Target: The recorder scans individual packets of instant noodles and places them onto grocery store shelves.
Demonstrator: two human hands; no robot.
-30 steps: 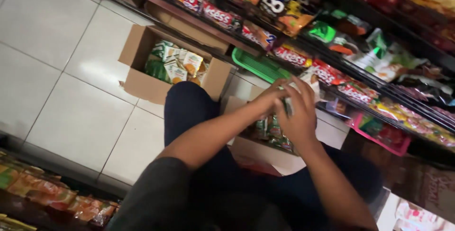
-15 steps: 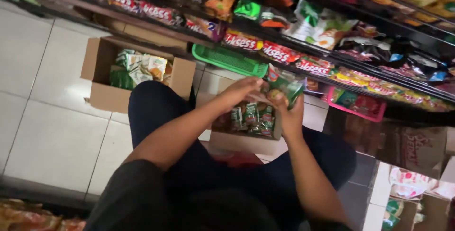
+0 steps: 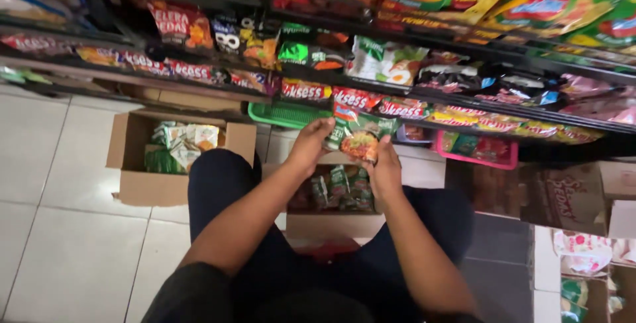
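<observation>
Both hands hold a small stack of green instant-noodle packets (image 3: 358,139) in front of the lower shelf. My left hand (image 3: 310,144) grips the stack's left end, and my right hand (image 3: 385,169) supports it from below on the right. Under the hands, between my knees, an open cardboard box (image 3: 331,222) holds more green packets (image 3: 341,187). The packets are lifted just below the shelf edge (image 3: 371,101) with its red price-strip labels.
A second open cardboard box (image 3: 136,184) with green and white packets stands on the tiled floor at left. A green tray (image 3: 278,116) and a pink tray (image 3: 474,159) sit under the shelf. More cartons (image 3: 570,197) stand at right. Snack bags fill the upper shelves.
The view has tilted up toward the shelves. Both hands have raised the noodle packets from over the box to just below the shelf edge.
</observation>
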